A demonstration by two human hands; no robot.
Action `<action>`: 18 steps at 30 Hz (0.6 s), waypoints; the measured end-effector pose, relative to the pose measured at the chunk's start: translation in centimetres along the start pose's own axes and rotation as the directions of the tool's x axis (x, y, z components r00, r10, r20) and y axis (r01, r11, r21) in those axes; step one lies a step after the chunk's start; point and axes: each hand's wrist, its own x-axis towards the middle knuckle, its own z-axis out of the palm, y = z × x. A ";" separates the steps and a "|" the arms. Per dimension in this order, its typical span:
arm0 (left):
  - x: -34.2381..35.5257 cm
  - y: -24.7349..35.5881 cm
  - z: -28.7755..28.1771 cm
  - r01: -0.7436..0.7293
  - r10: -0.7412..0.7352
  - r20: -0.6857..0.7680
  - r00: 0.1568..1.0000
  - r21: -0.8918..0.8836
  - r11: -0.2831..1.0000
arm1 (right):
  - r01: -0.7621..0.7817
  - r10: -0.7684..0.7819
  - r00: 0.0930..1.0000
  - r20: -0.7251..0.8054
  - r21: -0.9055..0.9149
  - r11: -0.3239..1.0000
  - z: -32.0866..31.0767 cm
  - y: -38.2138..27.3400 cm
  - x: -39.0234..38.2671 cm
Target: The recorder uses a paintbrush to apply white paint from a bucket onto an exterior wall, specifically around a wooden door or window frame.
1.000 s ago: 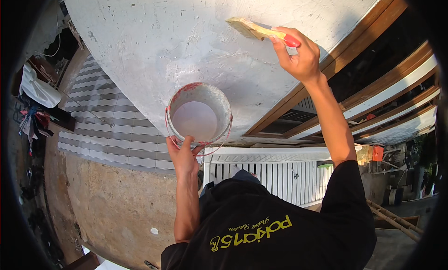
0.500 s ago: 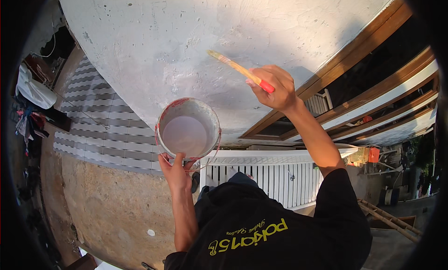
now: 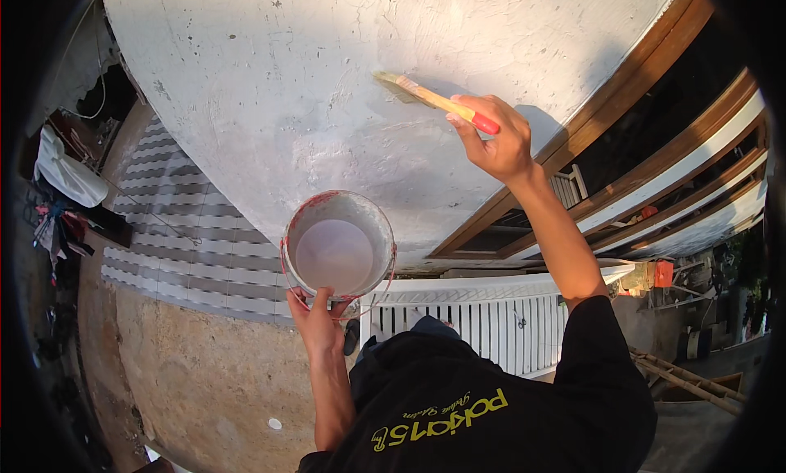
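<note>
At 1 o'clock the person's right hand is closed around the handle of a paintbrush, its bristles at the pale wall (whether they touch, one cannot tell). At 7 o'clock the left hand, half curled, grips the lower rim of a bucket of whitish liquid. The wall leaves broad room toward 11 o'clock, bordered by a wooden frame at 2 and patterned tiles at 9.
</note>
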 end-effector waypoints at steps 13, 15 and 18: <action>-0.4 -0.6 0.1 0.026 -0.026 0.033 0.999 -0.013 1.000 | -0.009 -0.004 0.976 -0.218 -0.061 0.998 -1.3 -0.2 0.6; -0.6 -0.4 0.4 0.026 -0.026 0.038 0.999 -0.018 0.999 | 0.026 -0.022 0.996 -0.085 0.049 0.998 -0.3 -1.5 -0.3; -1.0 0.1 0.8 0.028 -0.028 0.057 0.998 -0.006 1.000 | 0.045 -0.049 0.998 0.045 0.072 0.996 1.7 -1.4 -1.1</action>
